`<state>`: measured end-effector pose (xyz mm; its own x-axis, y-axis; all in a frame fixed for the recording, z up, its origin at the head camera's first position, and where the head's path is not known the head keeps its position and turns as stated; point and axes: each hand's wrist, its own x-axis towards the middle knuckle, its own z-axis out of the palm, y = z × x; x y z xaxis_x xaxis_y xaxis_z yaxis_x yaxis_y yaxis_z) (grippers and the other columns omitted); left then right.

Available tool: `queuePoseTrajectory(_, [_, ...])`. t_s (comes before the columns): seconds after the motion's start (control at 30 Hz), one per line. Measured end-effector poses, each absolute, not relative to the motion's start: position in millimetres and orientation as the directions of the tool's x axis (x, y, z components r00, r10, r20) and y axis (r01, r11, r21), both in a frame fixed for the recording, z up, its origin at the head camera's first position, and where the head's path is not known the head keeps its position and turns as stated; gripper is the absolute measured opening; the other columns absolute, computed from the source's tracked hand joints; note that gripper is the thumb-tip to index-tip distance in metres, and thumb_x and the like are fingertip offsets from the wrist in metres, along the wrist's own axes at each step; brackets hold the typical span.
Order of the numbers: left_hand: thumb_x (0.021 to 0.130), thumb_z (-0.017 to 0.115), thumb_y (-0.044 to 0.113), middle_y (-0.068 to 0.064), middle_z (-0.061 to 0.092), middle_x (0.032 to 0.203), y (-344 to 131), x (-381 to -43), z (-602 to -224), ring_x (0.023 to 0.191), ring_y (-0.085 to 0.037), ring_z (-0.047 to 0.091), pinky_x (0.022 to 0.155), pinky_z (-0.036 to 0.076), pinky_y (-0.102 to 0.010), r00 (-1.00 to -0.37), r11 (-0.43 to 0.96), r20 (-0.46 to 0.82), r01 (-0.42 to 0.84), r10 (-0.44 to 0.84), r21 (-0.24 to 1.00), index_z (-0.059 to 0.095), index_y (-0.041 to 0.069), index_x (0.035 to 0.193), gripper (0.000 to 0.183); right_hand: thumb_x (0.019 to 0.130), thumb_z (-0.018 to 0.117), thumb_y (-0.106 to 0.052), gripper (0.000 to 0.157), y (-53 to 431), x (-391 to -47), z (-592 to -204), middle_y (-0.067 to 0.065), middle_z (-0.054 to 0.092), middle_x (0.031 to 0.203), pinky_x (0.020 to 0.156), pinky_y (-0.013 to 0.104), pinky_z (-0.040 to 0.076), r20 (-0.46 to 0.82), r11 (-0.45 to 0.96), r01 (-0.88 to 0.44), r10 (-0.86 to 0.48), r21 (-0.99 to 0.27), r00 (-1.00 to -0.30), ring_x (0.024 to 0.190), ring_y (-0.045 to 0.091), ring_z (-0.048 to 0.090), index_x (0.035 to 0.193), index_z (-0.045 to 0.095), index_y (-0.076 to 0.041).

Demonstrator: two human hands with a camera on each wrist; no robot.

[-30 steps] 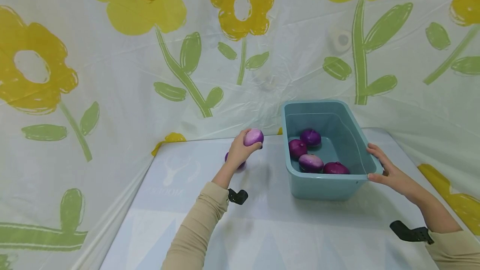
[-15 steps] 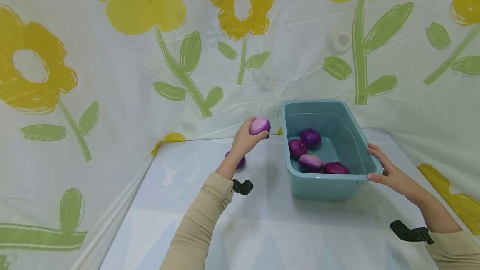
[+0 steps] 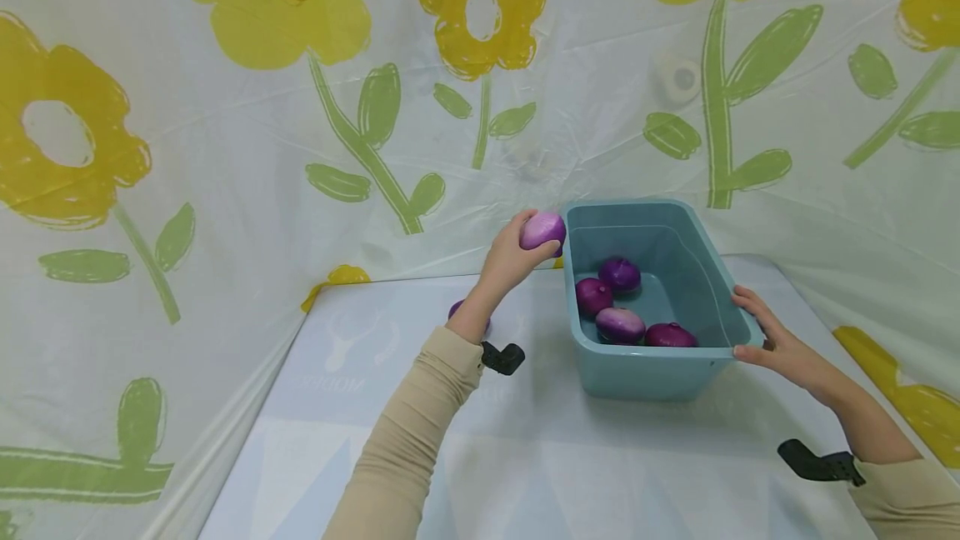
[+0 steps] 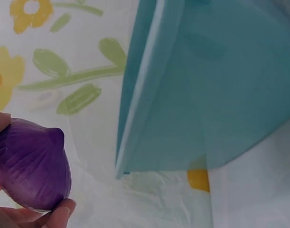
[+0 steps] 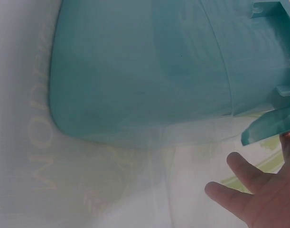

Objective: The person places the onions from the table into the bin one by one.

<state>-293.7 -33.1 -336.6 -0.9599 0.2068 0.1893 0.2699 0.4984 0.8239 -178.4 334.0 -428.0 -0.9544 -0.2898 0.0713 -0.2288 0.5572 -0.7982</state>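
My left hand (image 3: pixel 510 258) grips a purple onion (image 3: pixel 543 230) in the air, just left of the blue-green plastic bin (image 3: pixel 645 375). In the left wrist view, the held onion (image 4: pixel 34 164) shows its pointed end, with fingertips above and below it. My right hand (image 3: pixel 783 352) rests against the bin's near right corner. In the right wrist view, two straight, spread fingers (image 5: pixel 249 173) stand apart from the bin wall, while others touch the rim. Several purple onions (image 3: pixel 620 325) lie in the bin. Another onion (image 3: pixel 457 307) sits on the table, partly hidden behind my left forearm.
A pale cloth with faint prints covers the table (image 3: pixel 525 457). Behind it hangs a curtain (image 3: pixel 570 48) with yellow flowers. Black wrist cameras (image 3: pixel 821 463) sit on both arms.
My left hand has carried the gripped onion up and to the right, closer to the bin's left rim. My right hand and the bin have stayed in place.
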Motion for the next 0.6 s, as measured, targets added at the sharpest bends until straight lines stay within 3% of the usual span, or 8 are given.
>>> queuePoseTrajectory(0.17, [0.081,0.065,0.036,-0.006,0.05,0.129,-21,-294,-329,0.108,-0.022,0.052,0.086,0.049,-0.038,-0.955,0.48,0.191,0.279,0.225,0.832,0.039,0.02,0.136,0.063,0.089,0.05,-0.021,0.081,334,-179,-428,0.0,-0.019,0.152,0.084,0.075,0.022,0.075,0.555,-0.234,-0.293,-0.798,-0.953,0.122,0.057,0.01,0.147,-0.006,-0.022])
queuePoseTrajectory(0.37, [0.082,0.065,0.035,-0.007,0.051,0.127,-1,-292,-319,0.107,-0.022,0.053,0.085,0.05,-0.037,-0.937,0.446,0.197,0.313,0.288,0.839,0.038,0.019,0.136,0.062,0.09,0.05,-0.021,0.081,334,-178,-428,-0.01,-0.02,0.151,0.084,0.075,0.022,0.07,0.557,-0.226,-0.287,-0.799,-0.955,0.122,0.058,0.009,0.147,-0.007,-0.022])
queuePoseTrajectory(0.6, [0.083,0.064,0.034,-0.006,0.053,0.126,22,-287,-314,0.107,-0.02,0.054,0.085,0.049,-0.034,-0.921,0.452,0.193,0.338,0.337,0.825,0.038,0.018,0.137,0.063,0.09,0.05,-0.021,0.081,333,-178,-428,-0.009,-0.02,0.151,0.084,0.074,0.023,0.066,0.556,-0.221,-0.285,-0.801,-0.956,0.122,0.057,0.01,0.147,-0.007,-0.023])
